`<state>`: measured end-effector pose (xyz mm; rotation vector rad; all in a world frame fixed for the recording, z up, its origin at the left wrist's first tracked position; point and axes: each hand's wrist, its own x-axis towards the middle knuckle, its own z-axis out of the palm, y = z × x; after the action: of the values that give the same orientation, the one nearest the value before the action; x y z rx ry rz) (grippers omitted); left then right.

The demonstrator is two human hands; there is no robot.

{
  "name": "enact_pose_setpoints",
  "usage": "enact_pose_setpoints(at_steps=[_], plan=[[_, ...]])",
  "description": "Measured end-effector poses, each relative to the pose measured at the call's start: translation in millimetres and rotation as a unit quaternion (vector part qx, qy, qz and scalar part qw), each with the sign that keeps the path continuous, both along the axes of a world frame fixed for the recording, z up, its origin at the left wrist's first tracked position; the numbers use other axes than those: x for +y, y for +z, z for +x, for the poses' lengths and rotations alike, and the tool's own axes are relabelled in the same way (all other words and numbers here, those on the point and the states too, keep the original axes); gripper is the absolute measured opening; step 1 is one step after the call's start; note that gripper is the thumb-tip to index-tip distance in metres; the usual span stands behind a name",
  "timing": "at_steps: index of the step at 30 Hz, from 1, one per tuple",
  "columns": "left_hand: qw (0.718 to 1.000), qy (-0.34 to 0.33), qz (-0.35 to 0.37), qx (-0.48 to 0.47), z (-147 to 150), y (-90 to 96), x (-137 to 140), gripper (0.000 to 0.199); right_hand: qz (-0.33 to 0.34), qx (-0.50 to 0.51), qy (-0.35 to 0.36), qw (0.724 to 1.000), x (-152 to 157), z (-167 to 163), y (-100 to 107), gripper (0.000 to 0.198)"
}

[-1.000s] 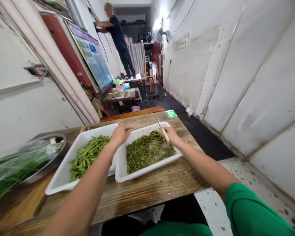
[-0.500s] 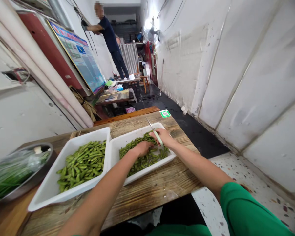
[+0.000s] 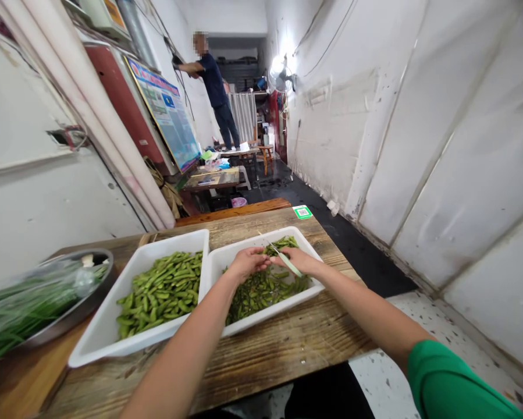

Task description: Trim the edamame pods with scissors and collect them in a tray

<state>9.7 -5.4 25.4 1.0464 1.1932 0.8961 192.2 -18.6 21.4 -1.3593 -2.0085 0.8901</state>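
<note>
My right hand [image 3: 294, 260] is closed round scissors [image 3: 290, 265] with pale green handles, their metal blades pointing away and to the left. Close beside it, fingertips pinched together, is my left hand [image 3: 249, 263]; whatever small thing sits between those fingers is too hidden to make out. Both hands are over the right white tray [image 3: 316, 247], which holds darker, wet-looking edamame pods [image 3: 261, 297]. To the left, a second white tray [image 3: 125, 347] contains a heap of brighter green edamame pods [image 3: 163, 291].
Both trays rest on a wooden table [image 3: 287, 355]. A metal bowl [image 3: 75, 308] with bagged green stalks [image 3: 29, 314] stands at the left. A green QR card [image 3: 302, 212] lies at the far edge. Further back, a person [image 3: 215, 87] stands on a table, arms toward the wall.
My left hand has lifted from among the pods and come up to the scissors, fingers pinched. My right hand still holds the scissors, now turned more to the left. The view has shifted slightly.
</note>
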Motion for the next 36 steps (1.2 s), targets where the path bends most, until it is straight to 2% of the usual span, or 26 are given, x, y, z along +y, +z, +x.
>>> enact_pose_setpoints(at_steps=[3,6,12,16,23,31,36], plan=[[0.999,0.036,0.027,-0.008,-3,-3.0,5,0.031,0.026,-0.023,-0.011,0.999,1,1,-2,0.04],[0.995,0.069,0.067,0.022,-9,-6.9,11,0.033,0.043,-0.027,0.01,0.999,3,2,-7,0.038],[0.993,0.032,0.102,0.053,-13,-9.6,14,0.036,0.052,-0.044,0.015,0.998,4,1,-12,0.038],[0.995,0.008,0.093,0.038,-12,-9.9,14,0.033,0.055,-0.058,0.01,0.997,2,2,-9,0.038],[0.998,0.014,0.051,-0.046,-15,0.7,10,0.028,0.074,-0.085,0.009,0.994,-1,3,0,0.039],[0.99,0.06,-0.006,-0.131,-12,3.3,9,0.009,0.065,-0.086,0.002,0.994,-4,0,-1,0.042],[0.977,0.099,-0.03,-0.187,-13,0.8,13,0.014,0.059,-0.086,-0.011,0.995,-4,-2,0,0.042]])
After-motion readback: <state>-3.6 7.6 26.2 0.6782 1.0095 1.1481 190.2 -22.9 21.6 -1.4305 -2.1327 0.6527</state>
